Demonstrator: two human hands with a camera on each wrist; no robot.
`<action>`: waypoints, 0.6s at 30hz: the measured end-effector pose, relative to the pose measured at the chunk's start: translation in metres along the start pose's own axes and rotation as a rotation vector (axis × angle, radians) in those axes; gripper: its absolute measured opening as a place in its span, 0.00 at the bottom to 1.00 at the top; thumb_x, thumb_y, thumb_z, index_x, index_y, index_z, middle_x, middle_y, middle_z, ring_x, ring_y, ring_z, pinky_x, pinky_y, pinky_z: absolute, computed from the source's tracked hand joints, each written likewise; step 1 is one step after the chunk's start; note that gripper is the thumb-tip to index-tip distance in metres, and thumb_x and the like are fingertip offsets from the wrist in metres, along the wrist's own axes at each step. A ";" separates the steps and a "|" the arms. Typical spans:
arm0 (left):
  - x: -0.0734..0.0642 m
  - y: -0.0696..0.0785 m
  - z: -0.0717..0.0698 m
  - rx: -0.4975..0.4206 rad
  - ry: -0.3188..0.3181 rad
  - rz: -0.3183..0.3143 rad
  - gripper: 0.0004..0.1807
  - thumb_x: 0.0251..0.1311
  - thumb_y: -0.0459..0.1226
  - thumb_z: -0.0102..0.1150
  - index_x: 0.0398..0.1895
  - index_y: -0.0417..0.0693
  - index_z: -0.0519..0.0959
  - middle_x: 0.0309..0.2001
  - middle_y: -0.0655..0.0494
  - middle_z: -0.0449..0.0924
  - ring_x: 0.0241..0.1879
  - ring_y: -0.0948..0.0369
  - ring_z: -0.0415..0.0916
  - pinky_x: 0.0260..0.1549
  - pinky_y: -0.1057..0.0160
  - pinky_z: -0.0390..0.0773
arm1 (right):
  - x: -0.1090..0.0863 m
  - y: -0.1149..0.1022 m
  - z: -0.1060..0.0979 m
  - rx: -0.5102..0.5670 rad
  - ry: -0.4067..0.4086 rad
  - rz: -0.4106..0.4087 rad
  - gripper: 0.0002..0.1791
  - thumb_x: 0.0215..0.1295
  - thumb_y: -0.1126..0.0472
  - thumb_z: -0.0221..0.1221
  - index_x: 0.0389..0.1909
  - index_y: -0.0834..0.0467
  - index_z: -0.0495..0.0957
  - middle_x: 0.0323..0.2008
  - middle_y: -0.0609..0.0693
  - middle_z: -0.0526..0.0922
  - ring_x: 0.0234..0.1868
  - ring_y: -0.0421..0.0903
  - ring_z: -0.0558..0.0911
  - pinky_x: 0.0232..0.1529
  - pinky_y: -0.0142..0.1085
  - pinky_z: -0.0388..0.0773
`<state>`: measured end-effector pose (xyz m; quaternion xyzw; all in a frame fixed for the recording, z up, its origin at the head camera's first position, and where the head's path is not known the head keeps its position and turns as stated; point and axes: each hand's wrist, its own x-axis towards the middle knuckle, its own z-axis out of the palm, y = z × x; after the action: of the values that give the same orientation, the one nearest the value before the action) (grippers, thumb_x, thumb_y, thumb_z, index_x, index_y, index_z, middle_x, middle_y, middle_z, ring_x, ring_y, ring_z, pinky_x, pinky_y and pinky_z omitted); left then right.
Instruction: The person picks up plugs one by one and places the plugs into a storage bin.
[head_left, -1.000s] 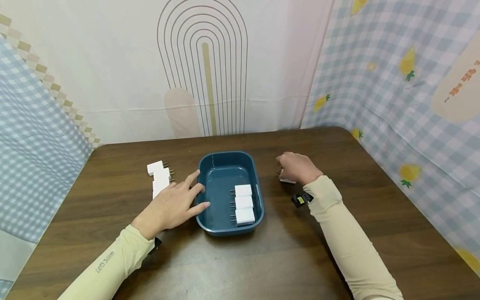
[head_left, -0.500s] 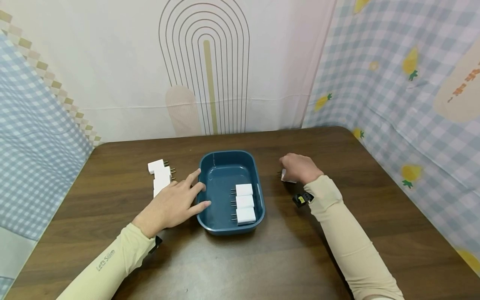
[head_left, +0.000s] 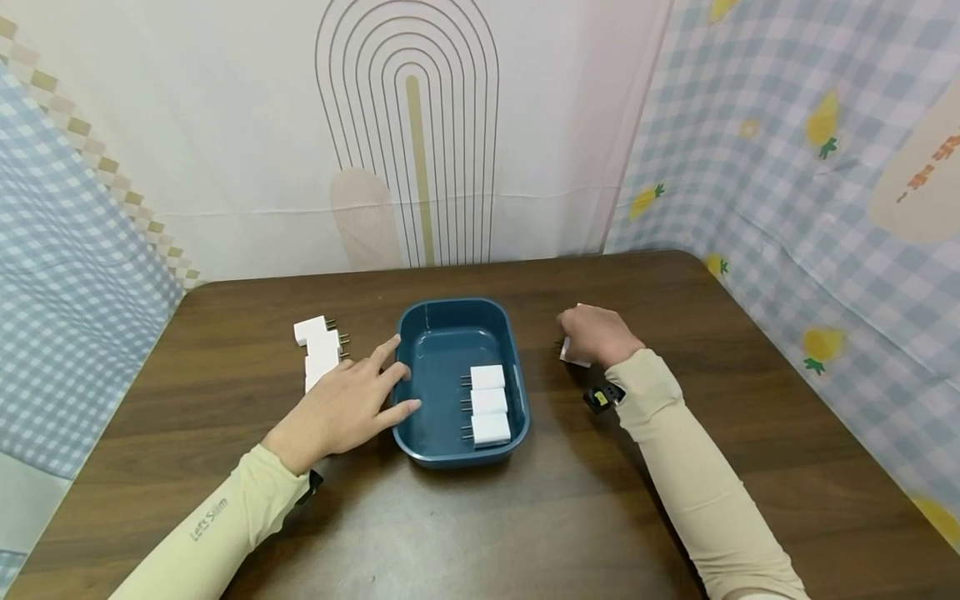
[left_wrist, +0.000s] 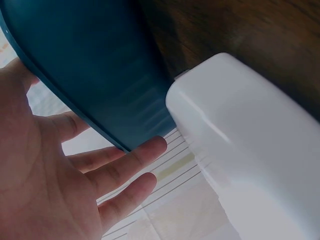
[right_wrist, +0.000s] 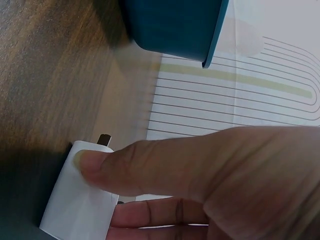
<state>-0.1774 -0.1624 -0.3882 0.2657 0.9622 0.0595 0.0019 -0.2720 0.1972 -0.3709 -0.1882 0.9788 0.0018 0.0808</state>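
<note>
My left hand (head_left: 337,412) is spread at the rim of the blue tray (head_left: 450,461). My right hand (head_left: 598,335) pinches 1 white plug adapter (right_wrist: 82,200) right of it; 3 adapters (head_left: 489,402) lie inside. Left sleeve (head_left: 213,525) reads "Let's Slim".

A bare strip of table (head_left: 542,321) lets a hand pass between the blue tray (head_left: 442,354) and the right hand (head_left: 600,336) with its white plug (right_wrist: 82,200), and the tray's far end is free from above, but the left hand (head_left: 341,410) and a plug row (head_left: 322,354) obstruct its left and three plugs (head_left: 488,402) its near right.
</note>
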 end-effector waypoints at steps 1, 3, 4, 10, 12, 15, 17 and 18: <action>0.000 0.000 0.000 0.000 -0.001 0.000 0.32 0.70 0.64 0.47 0.62 0.51 0.77 0.79 0.40 0.56 0.67 0.46 0.75 0.62 0.41 0.73 | 0.000 0.000 0.000 -0.004 0.002 -0.002 0.05 0.57 0.67 0.64 0.35 0.59 0.83 0.32 0.53 0.86 0.29 0.47 0.79 0.31 0.43 0.80; 0.000 0.000 0.000 0.001 -0.002 0.001 0.33 0.70 0.64 0.47 0.63 0.51 0.77 0.79 0.40 0.56 0.67 0.46 0.74 0.62 0.41 0.73 | 0.000 -0.001 0.001 -0.005 0.003 0.001 0.06 0.57 0.67 0.65 0.35 0.58 0.84 0.32 0.53 0.86 0.29 0.47 0.80 0.32 0.43 0.80; 0.000 0.000 0.000 0.000 -0.003 0.001 0.33 0.70 0.64 0.47 0.63 0.51 0.77 0.79 0.40 0.56 0.68 0.46 0.74 0.62 0.41 0.73 | 0.000 -0.001 0.001 -0.006 0.004 0.002 0.06 0.56 0.67 0.65 0.35 0.58 0.84 0.32 0.53 0.86 0.29 0.47 0.80 0.32 0.43 0.80; 0.000 0.001 -0.002 -0.003 -0.005 0.002 0.32 0.70 0.63 0.48 0.63 0.50 0.77 0.79 0.40 0.56 0.67 0.46 0.74 0.62 0.42 0.73 | 0.000 -0.001 0.000 -0.014 0.007 0.002 0.05 0.55 0.67 0.64 0.33 0.58 0.83 0.31 0.53 0.85 0.30 0.47 0.80 0.31 0.43 0.79; 0.000 0.000 -0.002 0.000 -0.003 0.003 0.32 0.70 0.63 0.48 0.63 0.50 0.77 0.78 0.40 0.57 0.67 0.45 0.74 0.62 0.41 0.73 | 0.000 -0.002 0.000 -0.012 0.010 0.001 0.05 0.55 0.67 0.64 0.34 0.58 0.83 0.31 0.53 0.86 0.30 0.47 0.80 0.31 0.44 0.79; 0.000 0.000 -0.001 0.002 -0.001 0.003 0.32 0.70 0.62 0.49 0.63 0.50 0.77 0.78 0.40 0.57 0.67 0.45 0.74 0.62 0.41 0.73 | 0.001 -0.002 0.001 -0.012 0.015 -0.001 0.06 0.55 0.67 0.65 0.34 0.58 0.84 0.32 0.53 0.86 0.31 0.48 0.80 0.33 0.44 0.80; 0.000 0.000 -0.001 0.005 -0.001 0.004 0.32 0.70 0.62 0.49 0.62 0.50 0.77 0.78 0.39 0.57 0.68 0.45 0.73 0.61 0.41 0.73 | 0.001 -0.003 0.002 -0.015 0.020 -0.001 0.06 0.55 0.67 0.66 0.34 0.58 0.84 0.33 0.54 0.86 0.31 0.48 0.81 0.34 0.45 0.81; 0.000 0.000 -0.001 0.006 -0.002 0.004 0.32 0.70 0.62 0.49 0.62 0.50 0.77 0.78 0.39 0.57 0.68 0.45 0.73 0.61 0.41 0.73 | 0.001 -0.003 0.002 -0.016 0.023 -0.003 0.05 0.55 0.66 0.66 0.34 0.58 0.84 0.32 0.54 0.86 0.31 0.48 0.81 0.34 0.45 0.81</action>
<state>-0.1779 -0.1626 -0.3871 0.2676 0.9619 0.0565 0.0019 -0.2712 0.1942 -0.3728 -0.1902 0.9794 0.0074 0.0678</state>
